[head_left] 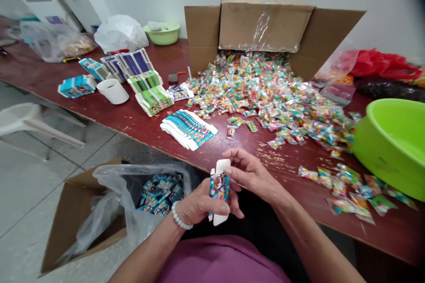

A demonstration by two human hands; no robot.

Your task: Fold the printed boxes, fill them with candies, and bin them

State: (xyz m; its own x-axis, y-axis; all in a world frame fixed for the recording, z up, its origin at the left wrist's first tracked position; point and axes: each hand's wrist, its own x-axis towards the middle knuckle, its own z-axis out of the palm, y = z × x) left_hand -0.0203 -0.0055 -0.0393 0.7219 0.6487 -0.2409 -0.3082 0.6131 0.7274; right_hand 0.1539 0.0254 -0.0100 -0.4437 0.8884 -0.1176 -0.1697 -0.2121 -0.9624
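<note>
My left hand [199, 205] grips a small printed paper box [219, 188] from below, upright, with its white flaps open at top and bottom. My right hand [250, 174] pinches the box's upper flap from the right. Both hands are over my lap at the near edge of the dark red table [139, 119]. A stack of flat blue box blanks [189, 128] lies just beyond them. A big heap of small wrapped candies [265, 93] spills from a tipped cardboard carton [265, 26] further back.
A lime-green basin [395, 141] stands at the right, loose candy packets [345, 185] before it. On the floor to my left, a bag-lined cardboard box [79, 212] holds filled blue boxes [162, 194]. A white cup [113, 91] and more box blanks [149, 90] lie left.
</note>
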